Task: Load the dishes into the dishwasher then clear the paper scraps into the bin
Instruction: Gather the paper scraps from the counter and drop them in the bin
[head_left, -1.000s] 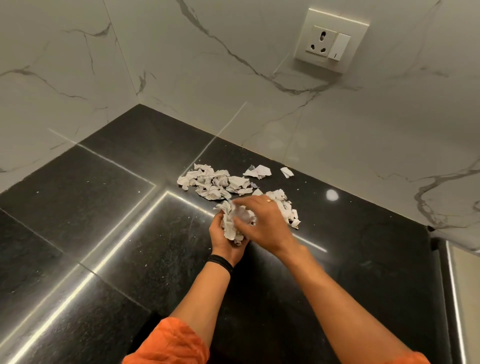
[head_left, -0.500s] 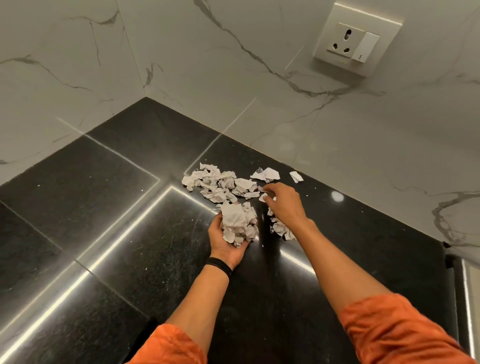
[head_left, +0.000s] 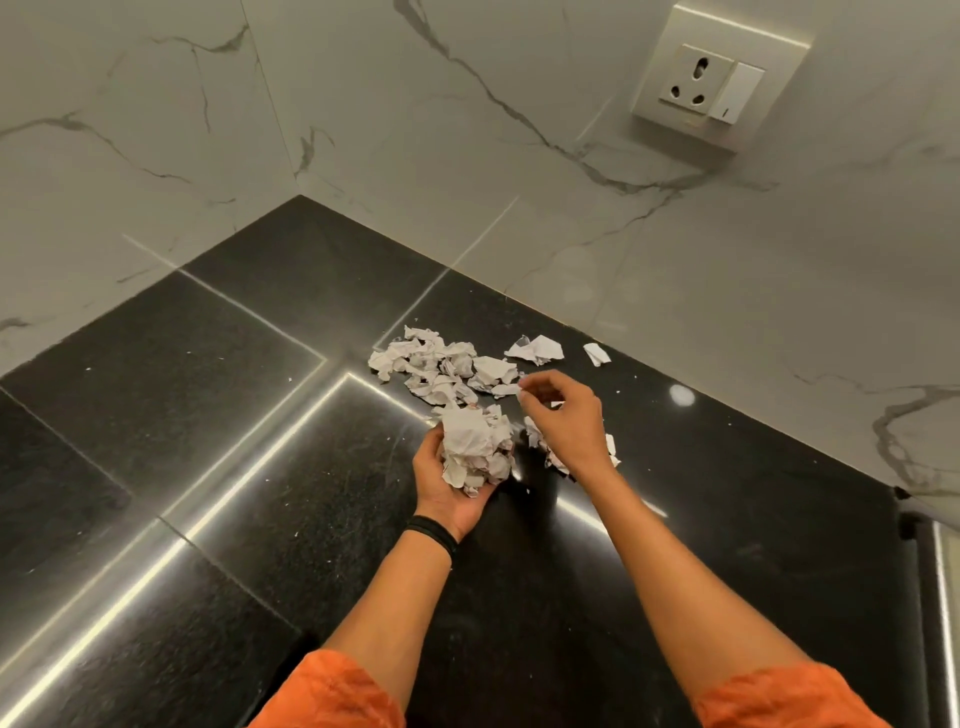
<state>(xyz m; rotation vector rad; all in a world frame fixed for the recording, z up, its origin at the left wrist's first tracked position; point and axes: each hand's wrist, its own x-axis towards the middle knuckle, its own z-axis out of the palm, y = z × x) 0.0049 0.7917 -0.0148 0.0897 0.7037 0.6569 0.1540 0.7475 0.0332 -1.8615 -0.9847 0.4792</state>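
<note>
R hand (head_left: 566, 421) lifted w/ scrap (head_left: 521, 393); L hand (head_left: 441, 488) holds wad (head_left: 475, 447), socket (head_left: 711, 85) behind.

- Orange left sleeve (head_left: 332, 691), loose and creased, leaves the forearm bare.
- Orange right sleeve (head_left: 779, 701) in the same fabric, forearm bare.
- Thin black wristband (head_left: 432, 535) circles the wrist below the left hand (head_left: 444, 496).

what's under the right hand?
A few paper scraps on the black countertop poke out either side of the right hand; how many more lie beneath it is hidden.
</note>
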